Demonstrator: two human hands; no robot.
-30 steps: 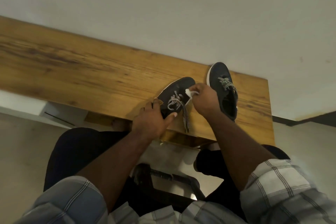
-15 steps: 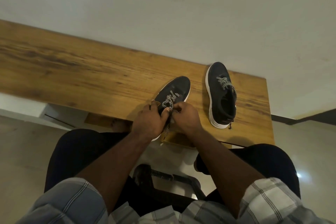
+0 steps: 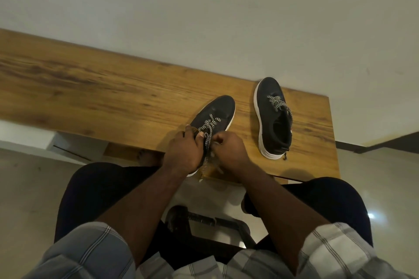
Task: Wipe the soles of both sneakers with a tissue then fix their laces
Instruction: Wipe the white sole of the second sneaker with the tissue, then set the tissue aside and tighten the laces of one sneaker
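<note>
Wooden table (image 3: 95, 88) bears two sneakers; both hands grip one's laces (image 3: 207, 133).

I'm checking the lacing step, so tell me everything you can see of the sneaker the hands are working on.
The near sneaker is dark with a white sole rim and black-and-white patterned laces. It stands upright on the wooden table, toe pointing away, heel at the near edge. The left hand holds its side; the right hand pinches a lace. One lace end hangs over the edge.

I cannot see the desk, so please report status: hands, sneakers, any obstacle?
Left hand holds near sneaker. Right hand pinches its lace. Far sneaker upright, untouched. No obstacle.
</note>
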